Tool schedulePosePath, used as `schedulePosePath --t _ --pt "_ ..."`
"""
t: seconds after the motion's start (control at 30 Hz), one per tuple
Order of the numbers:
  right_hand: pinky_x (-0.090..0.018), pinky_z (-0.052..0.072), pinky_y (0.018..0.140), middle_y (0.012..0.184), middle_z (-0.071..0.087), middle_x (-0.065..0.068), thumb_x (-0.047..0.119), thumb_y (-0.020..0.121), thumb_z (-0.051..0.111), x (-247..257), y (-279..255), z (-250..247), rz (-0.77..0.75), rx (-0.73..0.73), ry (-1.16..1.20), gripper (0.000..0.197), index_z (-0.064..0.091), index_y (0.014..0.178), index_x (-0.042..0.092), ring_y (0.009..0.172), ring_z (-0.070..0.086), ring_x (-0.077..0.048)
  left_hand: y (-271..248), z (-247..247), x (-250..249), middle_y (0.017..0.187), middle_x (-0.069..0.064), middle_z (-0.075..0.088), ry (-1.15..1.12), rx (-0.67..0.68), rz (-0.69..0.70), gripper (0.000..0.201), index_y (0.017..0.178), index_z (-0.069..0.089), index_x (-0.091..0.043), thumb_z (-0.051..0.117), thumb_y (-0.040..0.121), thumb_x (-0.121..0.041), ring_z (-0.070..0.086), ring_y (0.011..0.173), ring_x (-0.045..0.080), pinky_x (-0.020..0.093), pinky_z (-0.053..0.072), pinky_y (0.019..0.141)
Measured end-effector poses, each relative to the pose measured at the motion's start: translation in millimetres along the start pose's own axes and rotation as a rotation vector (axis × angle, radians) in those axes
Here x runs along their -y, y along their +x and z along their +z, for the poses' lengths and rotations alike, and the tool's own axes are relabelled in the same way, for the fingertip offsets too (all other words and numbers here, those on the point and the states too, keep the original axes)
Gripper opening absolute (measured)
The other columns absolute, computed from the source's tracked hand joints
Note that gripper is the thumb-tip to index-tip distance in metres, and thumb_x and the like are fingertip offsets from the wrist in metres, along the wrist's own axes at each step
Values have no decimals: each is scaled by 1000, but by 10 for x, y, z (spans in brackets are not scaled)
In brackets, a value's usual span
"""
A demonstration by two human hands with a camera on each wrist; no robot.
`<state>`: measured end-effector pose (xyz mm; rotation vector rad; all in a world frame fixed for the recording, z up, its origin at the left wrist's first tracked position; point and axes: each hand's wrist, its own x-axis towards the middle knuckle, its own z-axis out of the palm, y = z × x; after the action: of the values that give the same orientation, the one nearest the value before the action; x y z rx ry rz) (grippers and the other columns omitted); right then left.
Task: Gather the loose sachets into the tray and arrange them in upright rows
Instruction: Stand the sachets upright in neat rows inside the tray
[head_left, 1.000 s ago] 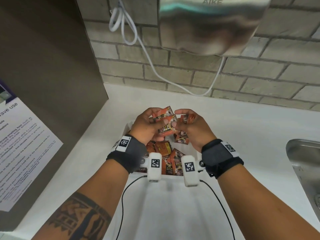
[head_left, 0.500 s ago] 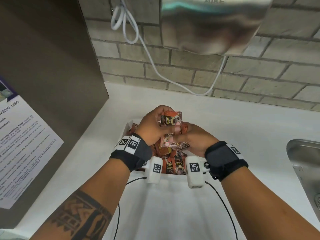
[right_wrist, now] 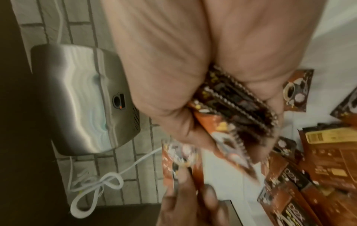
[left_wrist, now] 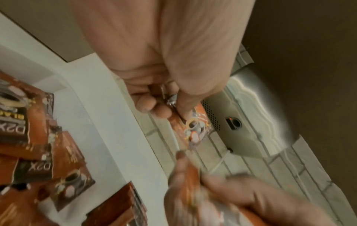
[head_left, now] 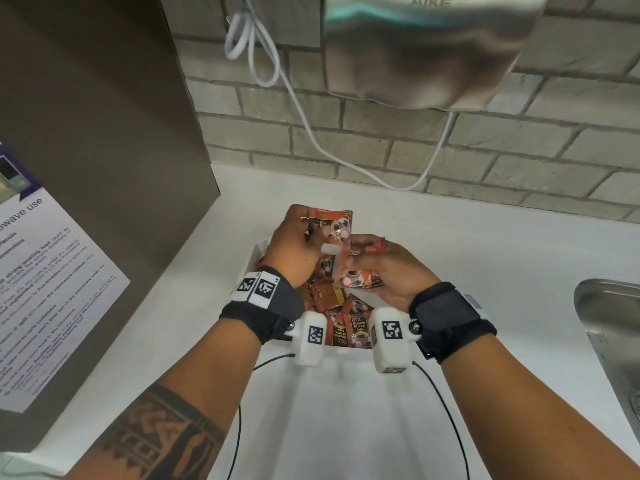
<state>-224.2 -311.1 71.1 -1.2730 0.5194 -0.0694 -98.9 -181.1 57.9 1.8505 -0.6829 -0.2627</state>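
Observation:
Both hands hover over a white tray (head_left: 259,247) holding several orange-brown coffee sachets (head_left: 349,323) lying in a jumble. My left hand (head_left: 304,237) pinches one sachet (head_left: 332,225) upright above the tray's far end; the same sachet (left_wrist: 193,130) shows past the fingers in the left wrist view. My right hand (head_left: 377,265) grips a small stack of sachets (head_left: 358,278), seen edge-on as a stack (right_wrist: 237,110) in the right wrist view. The two hands are close together, almost touching. More sachets (right_wrist: 328,152) lie below in the tray.
The tray sits on a white counter (head_left: 485,258). A steel hand dryer (head_left: 426,46) with a white cord (head_left: 298,109) hangs on the brick wall above. A brown cabinet side (head_left: 104,133) with a notice (head_left: 45,278) stands left; a steel sink (head_left: 609,323) lies right.
My left hand has lifted a single sachet higher and turned it upright, while the right hand has dropped slightly and turned palm-up with its stack.

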Motion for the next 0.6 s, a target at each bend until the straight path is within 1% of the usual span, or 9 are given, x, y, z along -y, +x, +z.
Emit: schedulePosePath --t 0.07,0.13,0.2,0.27,0.37,0.43,0.5,0.53,0.6 --pt "-46 56 88 109 73 -18 -7 91 59 37 -13 -107 13 -47 18 38 59 126 7 102 70 -32 49 -130 26 103 -2 73 12 44 15 17 107 54 -20 65 95 -25 69 96 18 44 55 89" --pt "-44 57 85 104 72 -16 4 93 63 98 -46 -142 -24 -84 49 36 58 129 10 97 70 -29 57 -200 8 95 -5 73 27 143 67 10 95 59 -23 69 93 -21 69 91 15 41 54 87" --pt "-44 56 85 109 69 -13 27 83 76 145 -48 -111 -74 -87 0 50 59 129 14 98 68 -27 25 -184 -38 93 -5 73 27 264 105 8 94 64 -19 71 91 -17 69 91 14 36 52 88" --pt "-47 55 95 123 66 -12 38 72 81 178 -25 -38 -69 -52 -89 63 60 127 18 109 68 -27 -28 -133 -102 95 -2 74 4 368 128 9 96 67 -14 73 90 -12 69 93 13 32 52 88" --pt "-50 48 105 125 66 -18 27 75 86 177 -14 4 -15 75 -167 61 61 128 10 118 64 -31 -78 -73 -140 88 -7 72 -24 415 121 18 93 67 -23 74 87 -7 69 86 10 30 55 84" --pt "-48 53 98 121 67 -24 17 85 77 195 -40 -22 4 82 -136 45 63 125 2 111 67 -33 -104 -64 -155 89 -9 69 20 370 123 24 104 66 -26 76 86 -13 67 81 11 28 54 80" --pt "-46 58 87 117 68 -25 6 91 67 202 -66 -63 39 58 -38 37 62 126 0 99 69 -33 -142 -63 -184 104 -12 61 113 332 170 39 117 61 -29 79 84 -22 62 83 14 27 52 76" --pt "-45 60 82 115 69 -24 3 91 64 210 -78 -76 43 57 -7 36 62 127 2 96 70 -32 -155 -55 -196 115 -13 55 155 338 195 50 124 57 -31 82 81 -27 59 89 14 24 50 77" --pt "-39 61 70 109 72 -20 -1 92 60 204 -64 -82 25 36 0 33 63 124 5 90 73 -27 -162 -32 -213 135 -12 43 206 390 253 78 139 47 -33 88 72 -36 52 114 10 17 45 89"
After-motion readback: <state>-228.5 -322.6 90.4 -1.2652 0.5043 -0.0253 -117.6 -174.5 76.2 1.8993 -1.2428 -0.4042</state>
